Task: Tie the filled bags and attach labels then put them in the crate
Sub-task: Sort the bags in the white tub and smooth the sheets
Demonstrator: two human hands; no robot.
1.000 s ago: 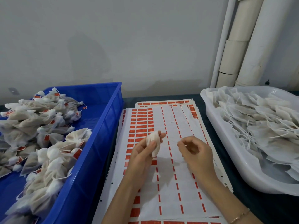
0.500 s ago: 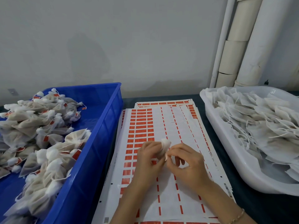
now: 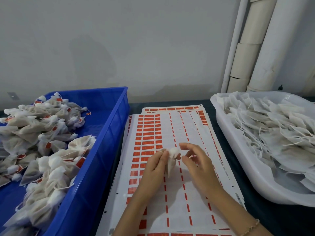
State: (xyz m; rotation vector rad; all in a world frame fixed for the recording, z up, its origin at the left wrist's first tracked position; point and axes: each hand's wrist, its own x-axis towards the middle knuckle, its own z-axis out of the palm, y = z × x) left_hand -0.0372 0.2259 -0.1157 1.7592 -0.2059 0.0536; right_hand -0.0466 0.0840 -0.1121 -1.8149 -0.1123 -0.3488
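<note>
Left hand (image 3: 156, 164) pinches one bag (image 3: 172, 159) at its neck, over the label sheet (image 3: 170, 133). Right hand (image 3: 197, 166) at the bag's top; grasp cannot be told. Crate (image 3: 109, 133) left of sheet: many bags tied and labelled. Tub (image 3: 238, 167) right of sheet: many untied, not yet done.

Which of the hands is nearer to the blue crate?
Left. The left hand, holding a small bag, is right of the blue crate; the right hand is beyond the bag, toward the white tub.
</note>
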